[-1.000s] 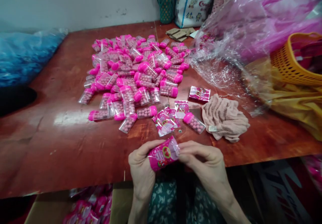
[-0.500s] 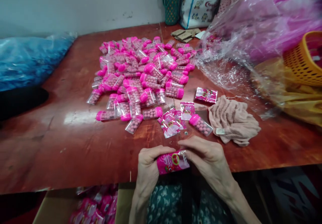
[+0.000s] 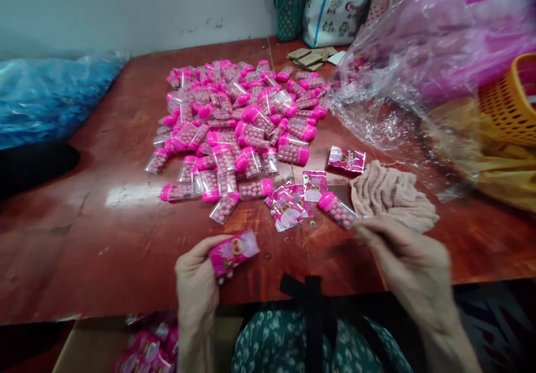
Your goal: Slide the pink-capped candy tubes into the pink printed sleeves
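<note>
My left hand [image 3: 199,275] is closed around a pink printed wrapper [image 3: 233,252], held just above the front edge of the table. My right hand [image 3: 402,256] is apart from it, its fingertips pinched together beside a pink cloth [image 3: 389,194]. Those fingertips are close to the clear end of a pink-capped candy bottle [image 3: 337,211]; what they hold, if anything, cannot be made out. Several flat pink sleeves [image 3: 287,206] lie to the left of that bottle. Behind them is a heap of pink-capped candy bottles [image 3: 234,122].
A stack of pink labels [image 3: 346,160] sits behind the cloth. Blue bagged goods [image 3: 50,102] are at left; clear and pink plastic [image 3: 402,82] and a yellow basket [image 3: 508,105] at right. Below the table edge, a carton [image 3: 92,345] holds pink packets.
My hands have parted. The left has moved leftward with the pink wrapper, and the right has let go of it and moved right to the cloth and the loose bottle.
</note>
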Demonstrator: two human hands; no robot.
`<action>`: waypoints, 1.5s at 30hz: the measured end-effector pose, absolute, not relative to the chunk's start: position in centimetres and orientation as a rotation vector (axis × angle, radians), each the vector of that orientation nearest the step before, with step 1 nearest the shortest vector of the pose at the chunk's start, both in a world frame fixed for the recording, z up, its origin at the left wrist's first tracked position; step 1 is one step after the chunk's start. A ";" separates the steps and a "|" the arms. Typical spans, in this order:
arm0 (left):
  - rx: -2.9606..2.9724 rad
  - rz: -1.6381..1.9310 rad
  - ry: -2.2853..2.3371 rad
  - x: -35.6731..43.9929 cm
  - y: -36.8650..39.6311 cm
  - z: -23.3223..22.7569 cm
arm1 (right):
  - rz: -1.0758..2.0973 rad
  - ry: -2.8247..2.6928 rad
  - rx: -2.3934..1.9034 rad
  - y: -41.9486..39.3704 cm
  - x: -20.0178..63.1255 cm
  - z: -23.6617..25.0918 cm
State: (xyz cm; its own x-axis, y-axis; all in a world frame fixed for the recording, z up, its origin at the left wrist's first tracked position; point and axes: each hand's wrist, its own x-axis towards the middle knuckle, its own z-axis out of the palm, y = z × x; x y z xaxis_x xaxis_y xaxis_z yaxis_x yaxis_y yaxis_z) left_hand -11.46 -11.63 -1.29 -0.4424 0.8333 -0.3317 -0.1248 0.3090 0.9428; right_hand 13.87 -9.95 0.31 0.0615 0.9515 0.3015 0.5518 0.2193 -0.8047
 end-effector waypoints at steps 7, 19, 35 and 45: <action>0.654 1.319 1.577 -11.3 -11.4 -1.6 | 0.867 -1.447 -1.437 -9.6 11.6 0.8; 0.749 1.243 1.485 -10.7 -11.9 -2.1 | 1.539 -1.400 -1.318 -10.1 6.0 1.1; 0.531 1.455 1.596 -11.0 -11.4 -1.4 | 0.424 -1.598 -1.639 -8.1 11.1 -0.7; 0.494 1.609 1.404 -8.9 -8.6 0.4 | 0.639 -1.780 -1.728 -8.6 10.9 -0.5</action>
State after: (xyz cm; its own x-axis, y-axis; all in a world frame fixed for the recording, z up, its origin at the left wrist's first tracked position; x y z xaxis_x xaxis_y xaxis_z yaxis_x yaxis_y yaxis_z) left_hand -8.91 -8.64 0.41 -0.5015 0.8255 -0.2591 -0.3683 0.0673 0.9273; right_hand 10.90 -8.58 -0.48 -0.0008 0.9974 0.0719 0.7238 0.0502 -0.6882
